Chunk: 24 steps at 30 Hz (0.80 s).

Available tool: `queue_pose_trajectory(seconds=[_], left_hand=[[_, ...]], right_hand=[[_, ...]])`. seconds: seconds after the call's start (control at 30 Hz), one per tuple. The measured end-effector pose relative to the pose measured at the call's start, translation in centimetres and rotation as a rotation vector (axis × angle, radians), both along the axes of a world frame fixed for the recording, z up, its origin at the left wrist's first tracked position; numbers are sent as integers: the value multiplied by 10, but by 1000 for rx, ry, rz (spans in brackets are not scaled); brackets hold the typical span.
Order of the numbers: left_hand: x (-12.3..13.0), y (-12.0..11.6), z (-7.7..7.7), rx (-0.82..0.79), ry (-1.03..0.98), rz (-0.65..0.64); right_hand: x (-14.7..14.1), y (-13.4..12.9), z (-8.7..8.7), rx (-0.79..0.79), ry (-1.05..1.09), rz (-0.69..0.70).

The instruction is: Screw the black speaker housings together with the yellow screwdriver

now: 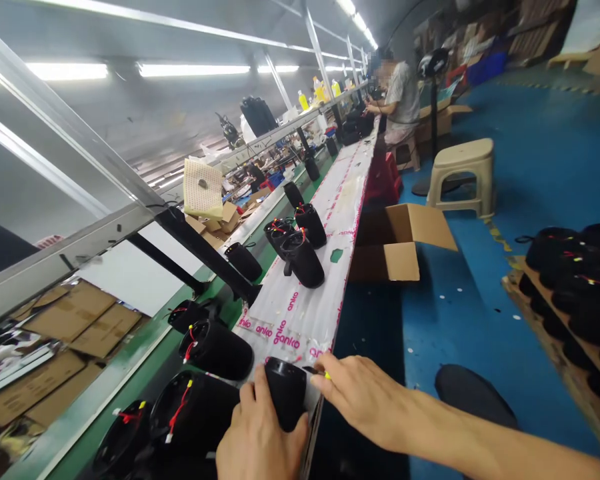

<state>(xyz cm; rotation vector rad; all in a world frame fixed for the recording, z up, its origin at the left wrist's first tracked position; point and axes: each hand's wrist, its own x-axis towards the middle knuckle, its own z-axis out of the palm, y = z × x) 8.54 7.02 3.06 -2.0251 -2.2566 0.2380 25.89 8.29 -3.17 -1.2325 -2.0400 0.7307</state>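
Note:
At the near edge of the bench, my left hand (259,427) is wrapped round a black cylindrical speaker housing (286,393), thumb on one side and fingers on the other. My right hand (355,393) is closed on a small tool (314,371) with a dark tip and a bit of yellow; its exact kind is hidden by the fingers. The tip points at the housing's upper right rim; whether it touches, I cannot tell. To the left lie more black housings (220,350), with red wires and small connectors at their open ends.
Several housings (303,260) stand farther along the plastic-covered bench (325,313), beside a green conveyor belt (93,407). An open carton (385,263) and a beige stool (463,167) are on the floor to the right. A person (403,93) sits at the far end. Black housings fill a pallet (545,320).

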Motion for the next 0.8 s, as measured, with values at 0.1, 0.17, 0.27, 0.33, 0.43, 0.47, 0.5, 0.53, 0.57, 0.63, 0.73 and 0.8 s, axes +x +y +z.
queue_pose_trajectory(seconds=[0.1,0.17,0.27,0.33,0.43,0.47,0.5,0.53,0.57,0.63,0.73,0.8], left_hand=[[-5,1,-5,-32,14,-53],[-11,1,-7,-80,-70,-39],[-18,0,-6,-140,-200,47],[-20,0,-5,-155,-228,111],[-21,-1,-4,-179,-231,116],[-21,-1,-3,-184,-233,96],[-22,-2,-2,-189,-237,74],[-23,-3,-1,-192,-240,56],[-24,-3,-1,-198,-241,44],[-25,-5,0,-211,-246,51],[-23,-7,-4,-202,-267,76],[-19,-10,-9,-190,-262,68]], right_hand=[[1,3,6,-83,52,34],[3,7,11,-154,101,88],[7,12,11,-297,275,208],[7,11,6,-403,401,261],[5,3,-4,-442,374,191],[5,0,-5,-406,320,135],[4,-3,-5,-374,275,88],[4,-4,-4,-344,237,54],[4,-5,-2,-311,202,32],[5,-6,0,-271,141,35],[6,-7,-3,-179,41,81],[5,-9,-7,-67,-61,82]])
